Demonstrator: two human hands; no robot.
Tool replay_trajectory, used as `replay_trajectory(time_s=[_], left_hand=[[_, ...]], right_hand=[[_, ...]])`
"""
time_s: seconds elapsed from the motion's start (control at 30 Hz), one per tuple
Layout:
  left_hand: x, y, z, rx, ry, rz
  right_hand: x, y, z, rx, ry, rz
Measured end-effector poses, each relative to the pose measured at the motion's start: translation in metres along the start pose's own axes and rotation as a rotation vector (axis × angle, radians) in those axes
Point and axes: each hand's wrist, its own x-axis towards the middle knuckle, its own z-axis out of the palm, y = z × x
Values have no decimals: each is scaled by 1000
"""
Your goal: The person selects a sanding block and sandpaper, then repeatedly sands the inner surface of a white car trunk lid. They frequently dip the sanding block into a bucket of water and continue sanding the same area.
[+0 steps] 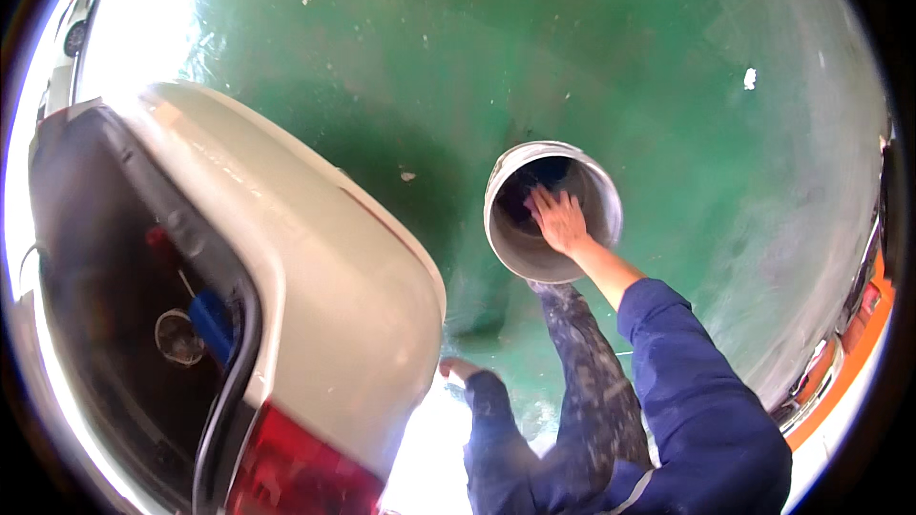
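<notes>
The fingers of the right hand are stretched out and slightly apart, reaching down inside a bucket; whether they touch the dark blue-purple contents cannot be told. The bucket, white at the rim and grey within, is on the green floor, well in from its edges and just in front of the person's spattered dark trouser leg. A dark blue sleeve covers most of the right arm.

The left hand is low beside the rear corner of a cream car; its fingers are too hidden to tell apart or together. The car fills the floor's near left side, showing a red tail light and a dark compartment that holds a blue object and a round, pale-rimmed item. An orange band runs along the floor's right edge.
</notes>
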Motion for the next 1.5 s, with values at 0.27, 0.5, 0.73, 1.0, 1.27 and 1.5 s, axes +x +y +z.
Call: replay_trajectory(time_s=[0.27,0.5,0.73,1.0,1.27,1.5], left_hand=[[36,39,102,136,-172,37],[19,39,23,153,-84,19],[-27,26,-70,61,55,30],[-10,-11,-133,-545,251,-31],[-45,-192,-238,60,463,204],[-18,-241,-227,128,440,393]], right_hand=[[126,86,169,-151,-243,-81],[112,19,78,-55,-337,-182],[-14,-63,-253,-82,-402,-428],[-21,-342,-717,-134,-18,-1305],[-185,-731,-891,-428,1702,-1881],[-248,-856,-902,-588,2284,-1692]])
